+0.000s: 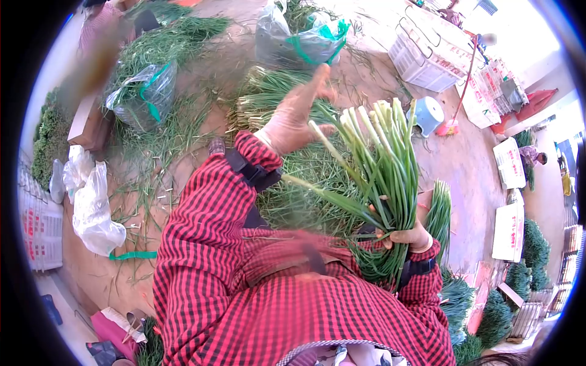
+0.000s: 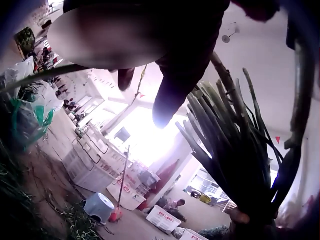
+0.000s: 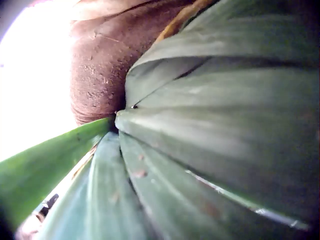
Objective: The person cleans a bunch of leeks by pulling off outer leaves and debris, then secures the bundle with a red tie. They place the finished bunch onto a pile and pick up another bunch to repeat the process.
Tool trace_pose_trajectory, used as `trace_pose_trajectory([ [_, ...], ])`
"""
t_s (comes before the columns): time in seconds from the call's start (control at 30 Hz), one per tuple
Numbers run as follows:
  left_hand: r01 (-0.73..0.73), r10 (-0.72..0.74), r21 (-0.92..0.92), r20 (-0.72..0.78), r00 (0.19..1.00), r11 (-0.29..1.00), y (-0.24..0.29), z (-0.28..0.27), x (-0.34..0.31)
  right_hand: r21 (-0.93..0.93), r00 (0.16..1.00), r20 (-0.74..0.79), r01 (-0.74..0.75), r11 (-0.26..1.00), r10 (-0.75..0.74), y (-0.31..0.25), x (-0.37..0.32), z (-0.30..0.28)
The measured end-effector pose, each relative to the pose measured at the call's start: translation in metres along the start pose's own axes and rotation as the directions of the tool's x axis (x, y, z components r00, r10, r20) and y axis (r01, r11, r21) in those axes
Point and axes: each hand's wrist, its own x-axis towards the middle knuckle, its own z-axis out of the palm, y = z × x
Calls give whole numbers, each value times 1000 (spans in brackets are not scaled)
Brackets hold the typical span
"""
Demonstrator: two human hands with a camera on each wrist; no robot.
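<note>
In the head view my right hand (image 1: pixel 410 238) grips a thick bunch of green, onion-like stalks (image 1: pixel 384 165) low down, the pale cut ends pointing up and away. The right wrist view shows a finger (image 3: pixel 102 70) pressed around the broad flat leaves (image 3: pixel 215 130). My left hand (image 1: pixel 296 119) is raised left of the bunch, fingers extended and spread. A single stalk (image 1: pixel 339 146) leans out from the bunch toward it. In the left wrist view the left hand (image 2: pixel 185 55) is dark, with the bunch (image 2: pixel 225 130) beyond it.
More stalks (image 1: pixel 259 91) lie piled ahead, with loose trimmings (image 1: pixel 299 189) below. Clear plastic bags (image 1: pixel 287 46) of greens stand on the floor. A blue-white stool (image 1: pixel 429 114), a broom (image 1: pixel 448 127) and white crates (image 1: pixel 421 58) are at the right. A white bag (image 1: pixel 97 210) lies left.
</note>
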Motion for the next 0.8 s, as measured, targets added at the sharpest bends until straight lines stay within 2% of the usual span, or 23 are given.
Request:
trace_pose_trajectory([
  [0.03,226,-186,-279,162,969,933,-9,-2,-2,-7,1000,7,-6,1000,6,3,-1,-3],
  [0.1,374,-327,-559,187,926,740,-15,8,-5,-21,1000,-18,0,1000,0,4,-4,-4],
  [0.13,385,-427,-531,48,903,755,-17,0,-4,-29,1000,-31,2,1000,-3,3,-5,-4],
  [0.2,425,-574,-472,-231,786,772,-26,-30,-7,-23,997,-67,40,999,-41,4,-8,-5],
  [0.27,368,-670,-618,-367,646,694,-41,-49,-19,-52,992,-99,79,995,-84,4,-9,-6],
  [0.33,419,-596,-524,-228,770,742,-16,-48,-28,-90,989,-120,79,993,-90,5,-7,-9],
  [0.4,431,-522,-478,-71,850,766,30,-16,-24,-124,991,-122,40,991,-55,-4,1,2],
  [0.47,544,-522,-409,176,835,733,51,9,-24,-139,988,-137,50,989,-69,-4,7,8],
  [0.53,569,-497,-382,278,822,728,58,25,-20,-161,987,-138,58,985,-80,-4,9,9],
  [0.6,572,-489,-411,297,820,710,47,33,-17,-167,984,-143,80,983,-104,-2,10,13],
  [0.7,585,-471,-431,349,810,687,41,32,-18,-149,987,-153,18,989,-41,-1,3,5],
  [0.8,520,-464,-503,245,852,690,35,30,-20,-131,988,-140,41,991,-60,1,0,0],
])
